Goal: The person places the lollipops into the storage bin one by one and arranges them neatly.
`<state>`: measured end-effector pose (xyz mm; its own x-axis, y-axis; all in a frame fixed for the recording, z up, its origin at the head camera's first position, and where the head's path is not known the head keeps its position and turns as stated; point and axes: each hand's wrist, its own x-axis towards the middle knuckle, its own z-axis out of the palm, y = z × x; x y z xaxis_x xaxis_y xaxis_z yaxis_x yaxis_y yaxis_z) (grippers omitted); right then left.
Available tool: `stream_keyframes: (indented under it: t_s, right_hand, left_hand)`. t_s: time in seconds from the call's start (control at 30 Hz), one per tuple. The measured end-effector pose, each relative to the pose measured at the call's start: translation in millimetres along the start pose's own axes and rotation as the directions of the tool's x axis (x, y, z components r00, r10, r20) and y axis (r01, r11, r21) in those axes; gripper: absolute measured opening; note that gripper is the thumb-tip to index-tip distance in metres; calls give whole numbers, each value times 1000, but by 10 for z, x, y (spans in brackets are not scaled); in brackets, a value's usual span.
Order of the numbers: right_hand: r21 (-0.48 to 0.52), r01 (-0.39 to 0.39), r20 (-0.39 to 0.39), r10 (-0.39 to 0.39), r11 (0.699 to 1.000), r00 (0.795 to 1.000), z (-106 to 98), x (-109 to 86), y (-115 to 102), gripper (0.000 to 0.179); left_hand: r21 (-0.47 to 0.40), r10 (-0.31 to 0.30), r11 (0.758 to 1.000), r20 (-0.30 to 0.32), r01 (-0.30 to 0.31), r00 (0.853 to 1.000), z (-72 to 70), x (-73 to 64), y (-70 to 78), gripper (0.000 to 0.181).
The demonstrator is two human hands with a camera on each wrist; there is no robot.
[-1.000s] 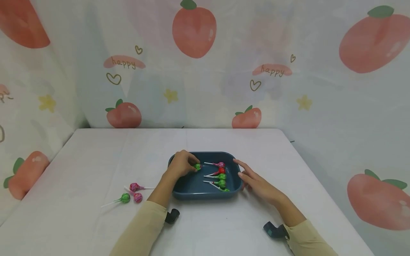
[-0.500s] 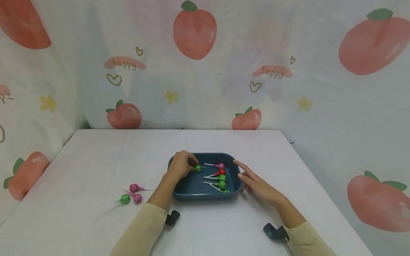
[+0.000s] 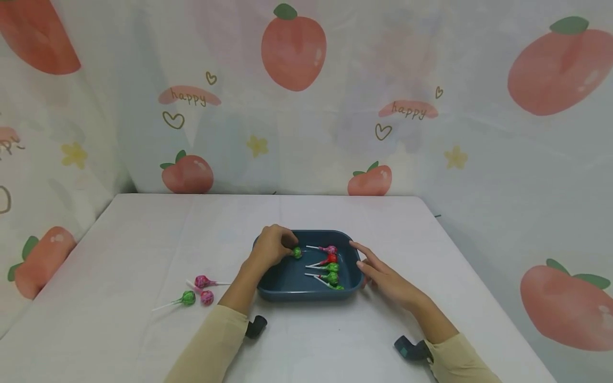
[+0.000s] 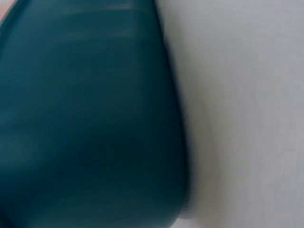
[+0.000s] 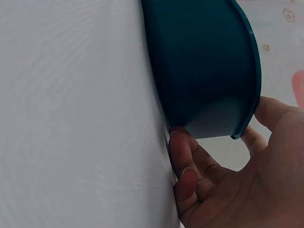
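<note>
My left hand [image 3: 274, 246] reaches over the left side of a dark blue tray [image 3: 297, 293]. Its fingertips pinch a lollipop with a green wrapped head [image 3: 297, 252]; the stick is hidden behind the hand. Several lollipops lie in a column at the tray's right, sticks pointing left: a pink one [image 3: 331, 249], a red one [image 3: 331, 258] and green ones [image 3: 331, 277]. The right hand [image 3: 390, 276] rests against the tray's right end, thumb at the rim and lower fingers by its base in the right wrist view. In the left wrist view, only tray [image 4: 95, 118] and cloth show.
On the white tabletop [image 3: 143, 229], left of the tray, lie a pink lollipop [image 3: 202, 281], a second pink one [image 3: 207, 297] and a green one [image 3: 188, 298]. The left forearm passes close to them. A fruit-printed curtain [image 3: 306, 127] hangs behind the table.
Within the left fingertips, the green lollipop's head has shifted slightly downward and now shows more fully. The right hand stays at the tray's end.
</note>
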<state>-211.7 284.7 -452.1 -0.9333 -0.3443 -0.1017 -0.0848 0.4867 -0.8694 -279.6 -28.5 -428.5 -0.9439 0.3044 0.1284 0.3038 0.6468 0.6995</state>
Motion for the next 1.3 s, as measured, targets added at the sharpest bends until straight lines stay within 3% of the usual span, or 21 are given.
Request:
stream_keyframes:
  t_s: [0.3,0.47,0.7,0.97,1.1,1.2,1.3]
  right_hand:
    - [6,5,3,-5,1000,1000,-2,-5,-1,52]
    - [11,8,7,-8,1000,1000,5,7,-1,52]
    - [10,6,10,-7,1000,1000,10,25,11,53]
    - [-5,3,5,-3,1000,1000,8,5,11,54]
    - [-7,-3,-2,3,1000,1000,16,8,0,55]
    - [-6,-1,-6,1,1000,1000,12,3,-4,55]
    - [-3,-2,-9,2,1000,1000,6,-2,3,54]
  left_hand:
    - [-44,58,997,22,-57,998,-105,-74,-1,28]
    - [-110,119,987,26,-116,993,-194,-144,-101,28]
    - [-170,200,968,83,-184,976,-330,-219,-211,30]
    - [-246,280,941,177,-233,944,-513,-290,-354,35]
    - [-259,293,934,160,-247,943,-694,-327,-449,37]
    - [-267,284,933,127,-243,950,-831,-365,-554,35]
    - [-284,242,937,110,-203,964,-942,-411,-694,32]
